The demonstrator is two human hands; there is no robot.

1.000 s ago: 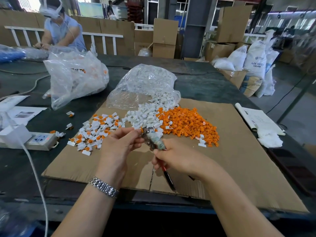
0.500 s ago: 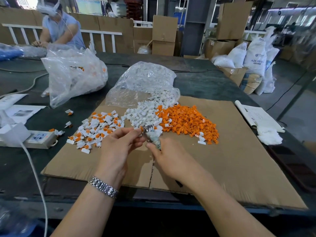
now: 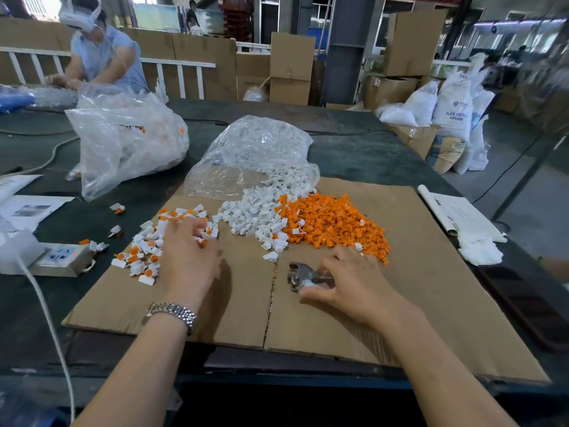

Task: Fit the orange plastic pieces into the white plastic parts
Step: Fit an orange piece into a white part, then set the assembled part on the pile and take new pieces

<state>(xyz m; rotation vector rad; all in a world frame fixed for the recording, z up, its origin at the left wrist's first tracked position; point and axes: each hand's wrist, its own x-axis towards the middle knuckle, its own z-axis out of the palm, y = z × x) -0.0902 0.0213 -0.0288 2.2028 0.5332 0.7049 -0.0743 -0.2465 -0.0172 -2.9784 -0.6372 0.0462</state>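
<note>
On the cardboard sheet [image 3: 431, 303] lie a heap of loose white plastic parts [image 3: 252, 214] and, touching it on the right, a heap of orange pieces [image 3: 332, 223]. Left of them is a scatter of white parts with orange pieces fitted [image 3: 144, 245]. My left hand [image 3: 187, 260] hovers over that scatter's right edge, its fingers blurred, pointing down among the pieces. My right hand [image 3: 351, 282] rests low on the cardboard below the orange heap and holds metal pliers [image 3: 298, 275], whose jaws stick out to the left past my thumb.
A clear bag of white parts [image 3: 252, 152] lies open behind the heaps, and a second bag [image 3: 123, 143] stands at the left. A power strip [image 3: 61, 257] with a white cable sits left of the cardboard. Papers [image 3: 455, 214] and white cloth [image 3: 480, 251] lie right. Another person [image 3: 101, 57] works at the far left.
My hands have parted. The left hand went left to the scatter of fitted parts. The right hand came down to the cardboard with the pliers.
</note>
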